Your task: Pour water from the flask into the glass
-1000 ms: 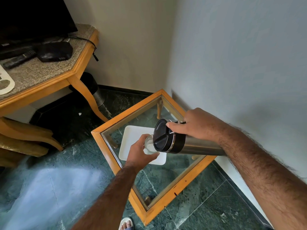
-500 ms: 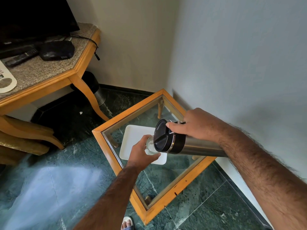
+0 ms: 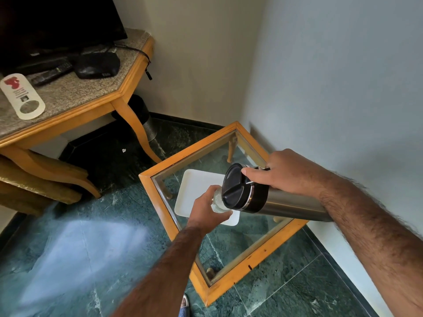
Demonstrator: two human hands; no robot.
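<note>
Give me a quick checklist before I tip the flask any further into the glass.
1. Right hand grips the flask firmly: ok.
2. Left hand holds the glass: ok.
3. Flask lid sits right at the glass rim: ok.
4. Lid spout open: cannot tell, the black lid faces the camera.
5. Water level in the glass: cannot tell, mostly hidden by hand and lid.
6. White tray lies on the glass-topped table beneath, to catch drips: ok.

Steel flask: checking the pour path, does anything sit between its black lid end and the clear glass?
Nothing visible: the steel flask, tipped by the right hand, meets the clear glass held by the left hand.
</note>
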